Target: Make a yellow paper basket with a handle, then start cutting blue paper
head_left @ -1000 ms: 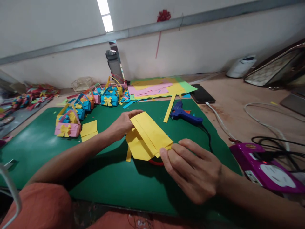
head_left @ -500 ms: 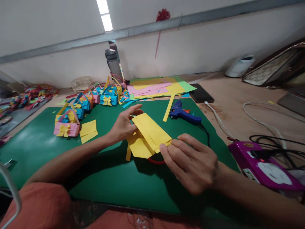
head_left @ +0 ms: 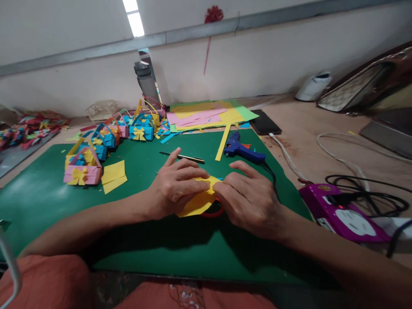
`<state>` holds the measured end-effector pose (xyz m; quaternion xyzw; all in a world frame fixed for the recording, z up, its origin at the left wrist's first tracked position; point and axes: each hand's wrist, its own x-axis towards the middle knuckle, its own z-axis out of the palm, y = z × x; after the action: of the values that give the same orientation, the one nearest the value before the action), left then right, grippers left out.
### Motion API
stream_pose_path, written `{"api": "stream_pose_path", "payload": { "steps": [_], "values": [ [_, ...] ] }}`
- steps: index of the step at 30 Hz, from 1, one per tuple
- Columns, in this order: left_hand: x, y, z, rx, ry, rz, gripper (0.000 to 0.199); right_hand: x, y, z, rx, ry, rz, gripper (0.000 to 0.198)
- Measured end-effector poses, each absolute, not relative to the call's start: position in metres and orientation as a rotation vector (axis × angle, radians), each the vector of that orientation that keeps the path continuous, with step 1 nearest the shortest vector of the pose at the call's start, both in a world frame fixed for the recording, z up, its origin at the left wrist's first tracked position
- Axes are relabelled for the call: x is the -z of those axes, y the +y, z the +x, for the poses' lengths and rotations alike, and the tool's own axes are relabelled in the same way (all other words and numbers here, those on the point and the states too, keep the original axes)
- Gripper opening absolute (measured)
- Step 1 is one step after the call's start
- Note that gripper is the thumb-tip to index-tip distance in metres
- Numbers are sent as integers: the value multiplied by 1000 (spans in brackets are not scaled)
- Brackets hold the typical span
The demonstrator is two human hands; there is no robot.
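Observation:
A folded piece of yellow paper [head_left: 197, 204] is between my two hands over the green mat [head_left: 154, 249]. My left hand [head_left: 177, 186] is closed on its upper left side and covers much of it. With thumb and fingers pinched, my right hand [head_left: 249, 197] grips the paper's right end. Beneath the paper, a red loop [head_left: 216, 210], perhaps a scissors handle, shows in part. Just beyond my left hand lies a dark pen [head_left: 183, 157]. Two small yellow paper pieces [head_left: 114, 176] rest on the mat to the left.
Small paper baskets with bows [head_left: 83, 171] stand at the left. A blue glue gun [head_left: 243, 150] lies beyond my right hand, beside a yellow strip [head_left: 223, 141]. Coloured sheets [head_left: 206, 116], a phone [head_left: 265, 122] and a bottle [head_left: 146, 81] are at the back. A purple power strip [head_left: 341, 214] sits right.
My left hand has moved from the paper's far edge onto its top. The paper is tilted and folded differently, mostly covered by my hands. The pen has come into view.

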<state>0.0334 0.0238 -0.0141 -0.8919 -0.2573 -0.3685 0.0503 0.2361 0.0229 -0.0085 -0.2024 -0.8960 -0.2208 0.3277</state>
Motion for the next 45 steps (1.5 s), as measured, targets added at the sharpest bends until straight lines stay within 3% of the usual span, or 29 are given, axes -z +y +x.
{"api": "stream_pose_path", "payload": {
  "steps": [15, 29, 45],
  "values": [
    [11, 37, 35, 1220, -526, -2893, 15, 13, 21, 235, 572, -2327, -501, 18],
    [13, 33, 38, 1320, -624, -2987, 13, 15, 23, 234, 593, -2307, -544, 15],
    [16, 32, 35, 1640, -796, -3059, 16, 13, 22, 235, 326, -2205, -470, 6]
  ]
}}
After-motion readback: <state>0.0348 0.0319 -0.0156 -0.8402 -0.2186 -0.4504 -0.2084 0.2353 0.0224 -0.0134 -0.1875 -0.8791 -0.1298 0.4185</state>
